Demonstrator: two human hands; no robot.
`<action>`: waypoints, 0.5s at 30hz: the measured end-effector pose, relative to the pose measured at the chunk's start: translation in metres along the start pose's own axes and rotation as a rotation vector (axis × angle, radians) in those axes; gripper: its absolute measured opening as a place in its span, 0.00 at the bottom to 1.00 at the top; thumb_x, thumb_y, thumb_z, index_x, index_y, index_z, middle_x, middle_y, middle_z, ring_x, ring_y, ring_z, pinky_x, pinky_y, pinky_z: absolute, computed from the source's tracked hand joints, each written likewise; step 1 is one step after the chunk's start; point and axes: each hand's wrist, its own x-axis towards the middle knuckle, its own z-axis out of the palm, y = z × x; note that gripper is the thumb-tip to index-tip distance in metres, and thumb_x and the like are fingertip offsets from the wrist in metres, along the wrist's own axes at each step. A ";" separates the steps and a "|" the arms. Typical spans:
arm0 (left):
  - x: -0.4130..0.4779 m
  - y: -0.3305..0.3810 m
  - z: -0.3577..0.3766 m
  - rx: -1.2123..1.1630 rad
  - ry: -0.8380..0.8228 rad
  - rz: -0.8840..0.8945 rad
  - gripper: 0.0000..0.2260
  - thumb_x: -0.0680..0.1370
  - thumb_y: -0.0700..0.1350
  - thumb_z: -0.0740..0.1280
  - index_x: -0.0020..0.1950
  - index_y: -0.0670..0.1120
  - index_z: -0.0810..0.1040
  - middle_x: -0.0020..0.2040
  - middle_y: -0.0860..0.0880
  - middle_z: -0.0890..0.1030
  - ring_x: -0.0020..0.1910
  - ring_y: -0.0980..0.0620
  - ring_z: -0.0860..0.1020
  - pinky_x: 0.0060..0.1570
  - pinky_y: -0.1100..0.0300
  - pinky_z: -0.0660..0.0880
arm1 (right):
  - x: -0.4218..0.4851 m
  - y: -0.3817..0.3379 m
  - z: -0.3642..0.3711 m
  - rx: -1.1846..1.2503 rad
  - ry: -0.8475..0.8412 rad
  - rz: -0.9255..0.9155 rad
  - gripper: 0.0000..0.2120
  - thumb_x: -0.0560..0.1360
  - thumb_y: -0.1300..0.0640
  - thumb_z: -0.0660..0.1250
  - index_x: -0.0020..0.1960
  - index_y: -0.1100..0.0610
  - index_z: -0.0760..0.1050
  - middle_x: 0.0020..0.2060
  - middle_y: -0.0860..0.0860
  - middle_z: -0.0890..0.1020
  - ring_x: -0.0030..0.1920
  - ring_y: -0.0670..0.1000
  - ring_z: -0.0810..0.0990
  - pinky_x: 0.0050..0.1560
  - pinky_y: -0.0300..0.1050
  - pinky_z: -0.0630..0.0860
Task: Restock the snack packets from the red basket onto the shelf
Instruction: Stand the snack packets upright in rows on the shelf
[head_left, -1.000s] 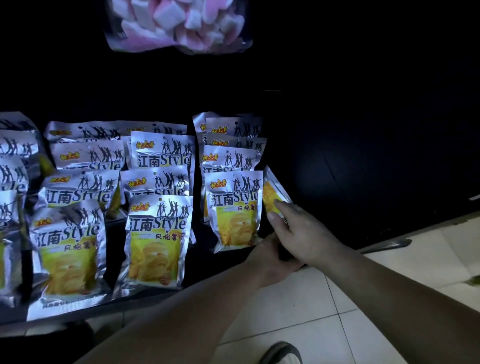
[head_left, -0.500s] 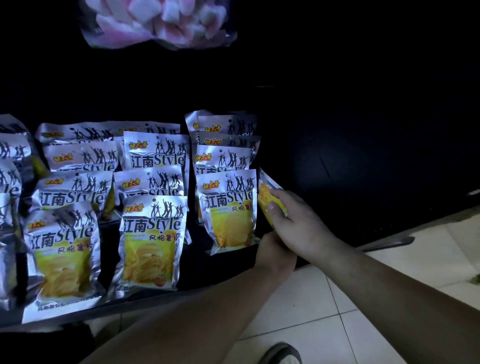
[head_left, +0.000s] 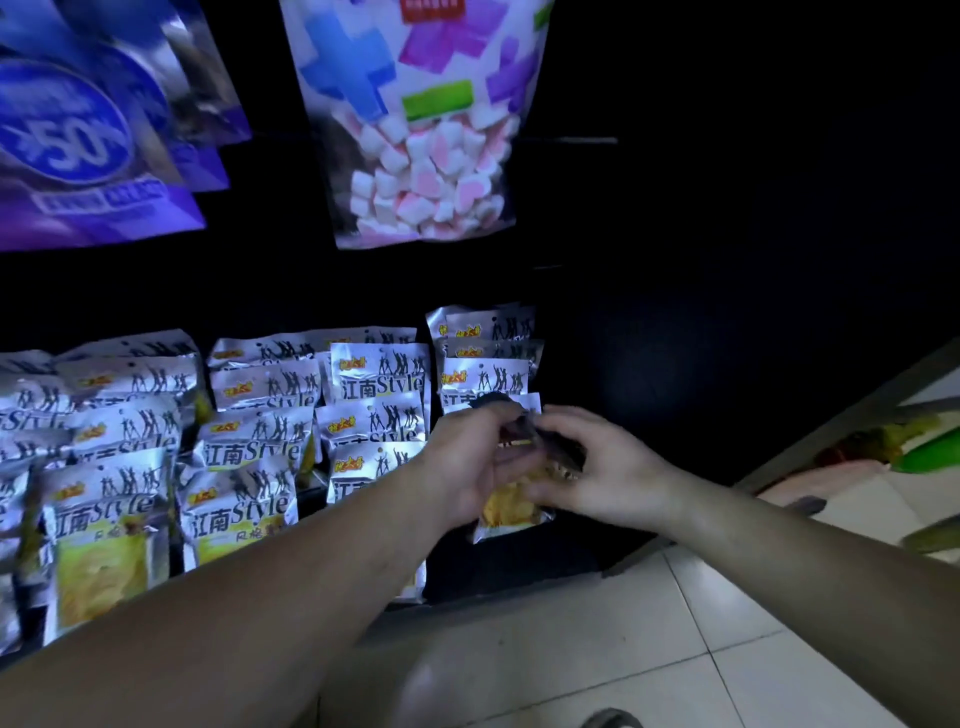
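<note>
Left hand (head_left: 465, 462): fingers curled round the upper left of a silver foil snack packet with a yellow printed front (head_left: 511, 509).
Right hand (head_left: 610, 470): thumb and fingers pinch the same packet's upper right edge.
Held packet: upright between both hands, its top hidden by fingers, its lower edge just above the black shelf (head_left: 519, 571).
Left of the grip: rows of matching silver packets (head_left: 244, 499), standing and overlapping.
Above the grip: a clear bag of pink-and-white marshmallows (head_left: 431, 176), with blurred purple bags (head_left: 88, 145) further left.
Below the grip: pale tiled floor (head_left: 597, 639).
</note>
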 end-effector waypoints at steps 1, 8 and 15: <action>-0.005 0.005 -0.004 -0.007 -0.043 -0.005 0.10 0.83 0.43 0.67 0.55 0.36 0.81 0.49 0.39 0.84 0.47 0.40 0.86 0.49 0.50 0.85 | -0.001 -0.002 0.003 0.010 0.077 -0.034 0.21 0.73 0.63 0.75 0.64 0.50 0.79 0.60 0.44 0.81 0.61 0.42 0.79 0.61 0.29 0.71; -0.009 -0.013 -0.045 0.467 0.148 0.361 0.08 0.78 0.40 0.72 0.43 0.46 0.74 0.44 0.47 0.81 0.46 0.51 0.80 0.42 0.62 0.76 | 0.009 -0.013 -0.015 0.153 0.060 0.030 0.20 0.76 0.72 0.62 0.50 0.46 0.76 0.43 0.49 0.84 0.38 0.47 0.78 0.38 0.44 0.73; 0.010 -0.040 -0.081 0.544 -0.011 0.262 0.13 0.74 0.32 0.73 0.42 0.49 0.77 0.40 0.48 0.78 0.36 0.51 0.75 0.36 0.59 0.74 | 0.037 -0.011 -0.008 0.137 0.137 -0.022 0.18 0.72 0.72 0.70 0.44 0.49 0.72 0.44 0.48 0.80 0.37 0.48 0.75 0.38 0.44 0.75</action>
